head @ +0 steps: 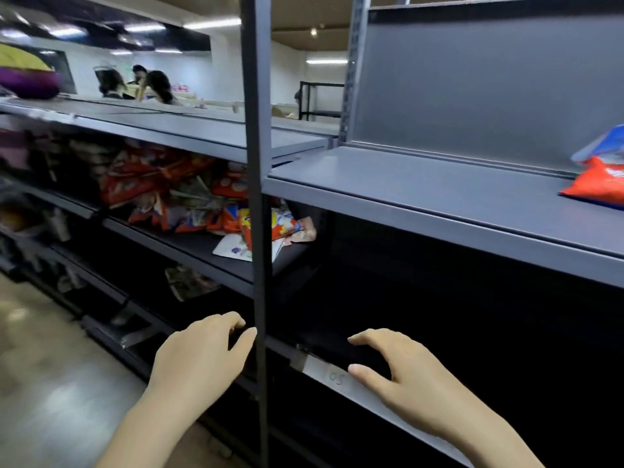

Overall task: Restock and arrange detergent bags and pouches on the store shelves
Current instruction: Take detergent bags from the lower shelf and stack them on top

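Note:
Red and orange detergent bags (162, 184) lie piled on a middle shelf of the left unit, with a white pouch (236, 248) flat at that shelf's front. One red and blue bag (597, 177) lies on the grey upper shelf (422, 197) at the right edge. My left hand (202, 356) hovers by the dark upright post (258, 197), fingers loosely curled, holding nothing. My right hand (398, 369) hangs over the front edge of a lower shelf near a white label strip (324, 371), fingers relaxed and empty.
The lower right shelf bay (439, 315) is dark. More blurred goods sit on the far-left shelves (50, 153). A purple and yellow item (27, 76) lies on top at the left. People (135, 84) stand in the background. The floor (50, 383) runs along the left.

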Motion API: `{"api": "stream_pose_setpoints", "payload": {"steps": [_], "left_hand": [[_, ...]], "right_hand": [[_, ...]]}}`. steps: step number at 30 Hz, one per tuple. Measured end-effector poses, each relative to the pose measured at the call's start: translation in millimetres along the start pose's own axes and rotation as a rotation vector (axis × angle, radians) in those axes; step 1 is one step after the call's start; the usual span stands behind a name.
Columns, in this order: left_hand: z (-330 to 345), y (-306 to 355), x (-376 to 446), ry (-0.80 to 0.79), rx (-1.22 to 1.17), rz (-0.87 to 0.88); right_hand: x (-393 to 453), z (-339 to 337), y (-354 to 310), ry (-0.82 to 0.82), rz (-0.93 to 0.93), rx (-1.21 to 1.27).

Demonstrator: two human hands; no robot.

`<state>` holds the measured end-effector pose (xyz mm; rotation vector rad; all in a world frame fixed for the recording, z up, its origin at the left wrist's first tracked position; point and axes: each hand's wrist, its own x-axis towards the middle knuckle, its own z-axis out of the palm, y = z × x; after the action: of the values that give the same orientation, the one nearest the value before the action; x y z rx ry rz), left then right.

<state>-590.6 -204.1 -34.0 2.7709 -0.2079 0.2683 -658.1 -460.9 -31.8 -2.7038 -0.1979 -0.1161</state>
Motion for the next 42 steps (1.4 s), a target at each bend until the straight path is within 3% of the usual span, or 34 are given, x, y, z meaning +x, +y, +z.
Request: {"api": "stream_pose_setpoints", "payload": {"steps": [17,35,42], "left_hand": [[9,-164,129,0.034,0.043,-0.150],[-23,-343,321,-0.155,0.031,0.113],[-32,-375,370,-0.256,-0.027,0.187]], "right_hand": [[189,96,-87,-0.167,-0.141,0.021],[340,172,-207,-0.014,0.263,-0.039],[375,177,-232,0.021,0.396,-0.032]]}}
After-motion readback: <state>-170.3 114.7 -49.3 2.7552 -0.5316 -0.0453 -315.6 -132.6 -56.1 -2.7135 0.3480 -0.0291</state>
